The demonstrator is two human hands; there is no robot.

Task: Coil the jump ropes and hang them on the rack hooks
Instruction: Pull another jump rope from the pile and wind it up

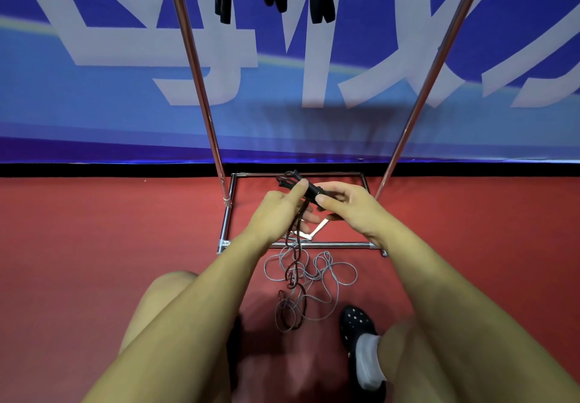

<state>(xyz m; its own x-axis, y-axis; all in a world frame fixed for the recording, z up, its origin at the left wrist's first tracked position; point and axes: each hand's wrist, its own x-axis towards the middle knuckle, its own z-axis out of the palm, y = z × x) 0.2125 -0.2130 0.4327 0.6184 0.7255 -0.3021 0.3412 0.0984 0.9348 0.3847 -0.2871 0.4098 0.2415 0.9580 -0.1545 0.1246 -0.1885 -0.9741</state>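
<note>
left hand (277,211) fingers pinch the thin dark jump rope cord (296,280) | right hand (345,206) fingers grip its black handles (309,189) | grey jump rope (332,272) loose on red floor (110,230) beside chrome rack base (226,223)

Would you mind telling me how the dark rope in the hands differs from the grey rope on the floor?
The dark rope is held by both hands, its cord hanging down; the grey rope lies wholly on the floor. The dark rope is brownish-black, the grey rope pale. Both are loose and uncoiled.
</note>
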